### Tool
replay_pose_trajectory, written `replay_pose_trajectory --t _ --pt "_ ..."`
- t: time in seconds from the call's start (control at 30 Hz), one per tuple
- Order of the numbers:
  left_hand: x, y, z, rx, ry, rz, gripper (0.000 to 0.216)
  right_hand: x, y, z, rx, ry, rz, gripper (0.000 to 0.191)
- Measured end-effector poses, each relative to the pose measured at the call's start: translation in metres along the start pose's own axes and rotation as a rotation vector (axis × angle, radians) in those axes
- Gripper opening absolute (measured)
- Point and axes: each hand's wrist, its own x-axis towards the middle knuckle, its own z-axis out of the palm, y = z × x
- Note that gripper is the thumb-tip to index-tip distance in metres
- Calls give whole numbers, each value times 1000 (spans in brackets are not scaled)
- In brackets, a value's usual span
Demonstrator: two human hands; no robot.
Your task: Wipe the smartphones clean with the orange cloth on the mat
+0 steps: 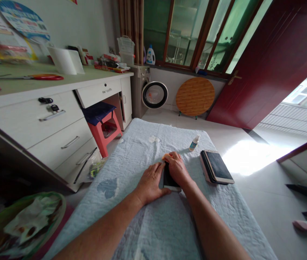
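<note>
At the near left, a basket [63, 207] of crumpled paper stands beside the surface [132, 159], which is covered with a light blue quilted cloth. The left hand [150, 183] is clamped on a phone [169, 180], its fingers along the left side and its thumb at the near end. The phone lies near the middle of the surface, dark screen up, between the two hands. The right hand [178, 168] reaches over the far part of the phone, with its fingers bent and closed on an orange cloth [166, 156]; the fingers hide most of this cloth, so its contact with the screen cannot be fully confirmed. To the right of the hands, near the edge of the surface, is a stack of devices [220, 167], the uppermost with its screen facing up. Just beyond the stack, a small bottle [194, 143] stands upright. Past the surface, a pink stool [103, 133] is at the left. Farther back, a washing machine [139, 88] has its round door open, and a round wooden tabletop [195, 95] leans at the wall.
</note>
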Motion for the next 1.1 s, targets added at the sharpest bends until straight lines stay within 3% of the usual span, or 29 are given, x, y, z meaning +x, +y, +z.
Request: replay_pose_trajectory --t 0.17,0.63,0.87,1.1 --pt "-1 4 -5 72 -36 5 72 -2 8 -7 -45 12 25 37" --pt "-2 11 -6 109 9 35 73 -14 22 -19 -46 144 245 27" --pt "-1 10 0 102 36 29 72 -8 23 -8 12 111 123 33" --pt "-1 9 1 88 51 1 72 -2 7 -6 39 39 -8 36"
